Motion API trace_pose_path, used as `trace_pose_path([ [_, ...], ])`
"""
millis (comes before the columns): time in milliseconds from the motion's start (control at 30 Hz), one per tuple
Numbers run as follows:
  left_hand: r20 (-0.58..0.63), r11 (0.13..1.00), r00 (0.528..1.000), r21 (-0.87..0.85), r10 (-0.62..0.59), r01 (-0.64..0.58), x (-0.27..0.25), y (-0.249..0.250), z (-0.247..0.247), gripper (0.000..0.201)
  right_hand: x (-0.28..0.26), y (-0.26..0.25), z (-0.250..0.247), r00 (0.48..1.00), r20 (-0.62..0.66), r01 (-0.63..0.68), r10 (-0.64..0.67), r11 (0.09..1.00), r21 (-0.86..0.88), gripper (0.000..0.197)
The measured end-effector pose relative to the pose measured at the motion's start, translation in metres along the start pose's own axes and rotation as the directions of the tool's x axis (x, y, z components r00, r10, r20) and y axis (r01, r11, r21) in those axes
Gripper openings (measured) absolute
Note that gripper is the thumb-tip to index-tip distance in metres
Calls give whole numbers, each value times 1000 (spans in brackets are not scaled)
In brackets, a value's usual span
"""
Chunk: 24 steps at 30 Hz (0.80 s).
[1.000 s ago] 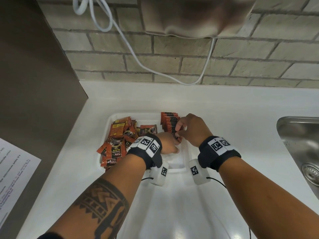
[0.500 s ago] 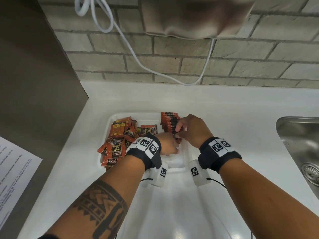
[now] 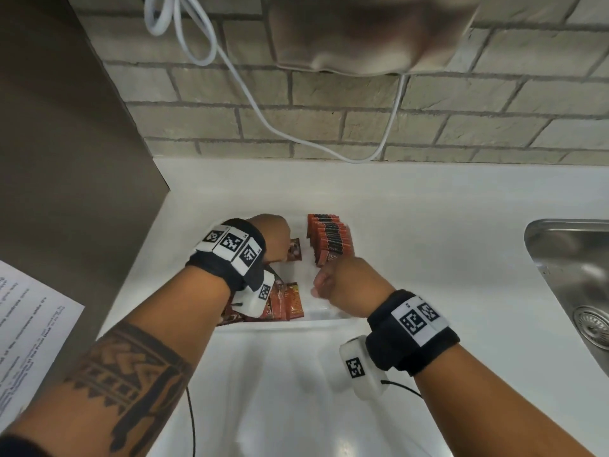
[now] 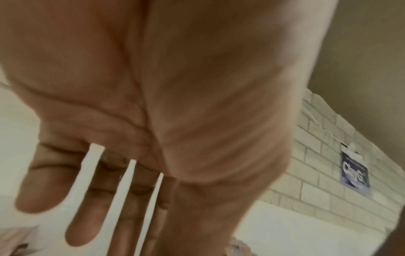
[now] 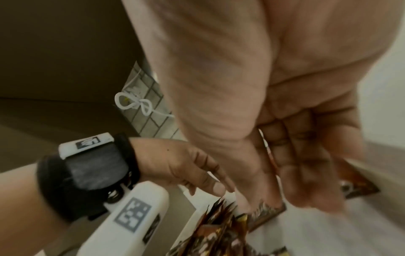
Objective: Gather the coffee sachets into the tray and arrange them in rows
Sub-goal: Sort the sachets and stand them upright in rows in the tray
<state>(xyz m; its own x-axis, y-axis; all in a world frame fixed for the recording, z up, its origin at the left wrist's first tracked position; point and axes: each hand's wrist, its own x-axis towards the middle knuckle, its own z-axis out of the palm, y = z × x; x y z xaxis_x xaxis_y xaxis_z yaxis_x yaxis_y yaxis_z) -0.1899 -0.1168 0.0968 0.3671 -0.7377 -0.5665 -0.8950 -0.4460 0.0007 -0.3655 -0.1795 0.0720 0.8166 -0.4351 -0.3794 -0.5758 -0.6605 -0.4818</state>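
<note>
A white tray [image 3: 317,319] sits on the white counter. A row of orange-and-black coffee sachets [image 3: 329,240] stands on edge along its back right. Loose sachets [image 3: 284,303] lie piled in its left half, partly hidden by my left arm. My left hand [image 3: 271,239] hovers over the back of that pile; in the left wrist view its fingers [image 4: 81,223] are straight, spread and hold nothing. My right hand [image 3: 333,282] hangs just in front of the row, apart from it. Its fingers [image 5: 302,175] are loosely bent, with nothing plainly held, in a blurred picture.
A steel sink [image 3: 576,275] is set into the counter at the right. At the left stands a brown panel [image 3: 66,159], with a printed sheet [image 3: 29,324] on it. A white cable [image 3: 263,120] hangs on the brick wall behind the tray.
My right hand has let go of the standing row and drawn back toward me. My left hand has left the tray's middle and moved back and left over the loose pile.
</note>
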Motion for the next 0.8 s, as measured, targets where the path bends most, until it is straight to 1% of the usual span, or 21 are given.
trace_pose_path([
  [33,41,998,999,55,9,-11,-1,0,2,34,1,-5,5,999,40,-3,5,999,-44,29],
  [100,100,990,995,140,21,-35,-4,1,7,36,6,-14,13,997,75,-9,18,993,-117,38],
  [167,112,987,993,153,31,-49,-10,0,8,39,12,-20,19,996,80,-22,34,989,-147,41],
  [300,72,994,994,74,80,-85,-22,-11,7,51,24,-36,25,989,131,-53,72,989,-138,48],
  [400,36,994,993,5,109,-109,-27,-19,10,51,28,-47,26,981,177,-63,79,994,-94,54],
  [500,7,990,992,-70,123,-122,-31,-27,15,48,30,-54,28,985,158,-61,66,997,-37,48],
  [633,-30,972,992,-195,125,-128,-35,-36,19,43,31,-56,32,993,100,-79,67,990,117,35],
  [700,-33,960,992,-248,124,-128,-37,-39,20,42,33,-54,34,995,68,-86,74,977,195,22],
  [800,-19,952,990,-272,142,-142,-37,-43,22,44,34,-52,34,992,72,-122,105,946,299,14],
])
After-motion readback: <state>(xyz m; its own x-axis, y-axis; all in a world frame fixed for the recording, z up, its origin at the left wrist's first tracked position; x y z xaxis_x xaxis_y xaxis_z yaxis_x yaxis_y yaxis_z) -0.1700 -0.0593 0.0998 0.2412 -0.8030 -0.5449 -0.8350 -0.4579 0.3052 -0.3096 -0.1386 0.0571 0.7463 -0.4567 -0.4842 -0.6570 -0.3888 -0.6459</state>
